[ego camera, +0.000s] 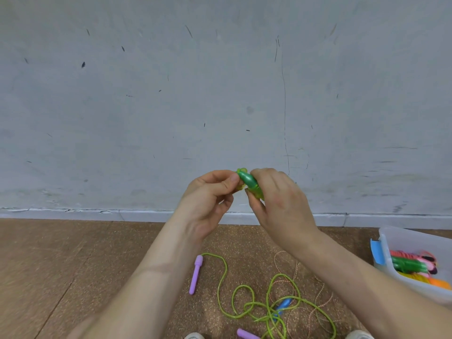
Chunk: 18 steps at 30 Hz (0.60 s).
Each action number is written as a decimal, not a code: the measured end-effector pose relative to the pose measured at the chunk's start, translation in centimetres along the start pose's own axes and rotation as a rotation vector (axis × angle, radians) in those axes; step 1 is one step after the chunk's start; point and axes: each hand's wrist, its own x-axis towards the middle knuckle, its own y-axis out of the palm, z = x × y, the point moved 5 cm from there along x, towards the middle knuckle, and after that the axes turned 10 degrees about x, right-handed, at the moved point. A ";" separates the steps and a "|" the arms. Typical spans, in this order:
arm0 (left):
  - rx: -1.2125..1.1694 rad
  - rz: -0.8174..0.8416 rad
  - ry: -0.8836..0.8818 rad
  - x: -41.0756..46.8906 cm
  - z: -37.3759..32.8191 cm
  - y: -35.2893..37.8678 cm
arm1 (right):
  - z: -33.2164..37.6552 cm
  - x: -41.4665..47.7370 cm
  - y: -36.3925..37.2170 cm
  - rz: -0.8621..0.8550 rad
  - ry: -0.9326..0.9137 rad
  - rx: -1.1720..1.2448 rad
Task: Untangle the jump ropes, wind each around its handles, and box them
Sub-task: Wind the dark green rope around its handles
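Since the wall (146, 94) and brown floor (73, 265) offer nothing to catch a dropped rope, the main hazard is in the pile at lower centre. There a lime-green cord (221, 280) with purple handles (195, 275) loops over a speckled orange-and-white rope (296, 267) and a blue handle (282, 305). Anything that falls into those loops could snag and add to the tangle. Tugging one strand without tracing it would probably cinch the crossings tighter.

The clear box (411, 237) at the right edge already holds several wound ropes. A loosely finished bundle tossed in could spring open and catch on them.

The nearest risk is in the grip itself. The right hand (281, 199) is curled round the green handles (249, 183). The left hand (208, 192) pinches their upper end between thumb and fingertips, where some yellow-green cord seems bunched. If that pinch slips before the cord end is tucked, I judge the turns would loosen and the winding would need redoing. How much cord remains free cannot be told, because the fingers cover it.

The green handles sit at frame centre, raised in front of the wall, touching both hands and lying between them. They are well above the floor pile and well apart from the box down to the right.
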 end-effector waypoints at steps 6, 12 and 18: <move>0.093 -0.044 0.056 -0.1 -0.6 -0.2 | -0.8 0.1 -0.1 0.074 -0.012 -0.062; 0.409 -0.170 0.106 -0.3 -0.8 -0.2 | -0.8 -0.3 0.6 0.140 -0.099 -0.301; 1.332 -0.282 0.274 0.0 0.0 0.2 | -0.7 -1.3 1.6 0.225 -0.141 -0.340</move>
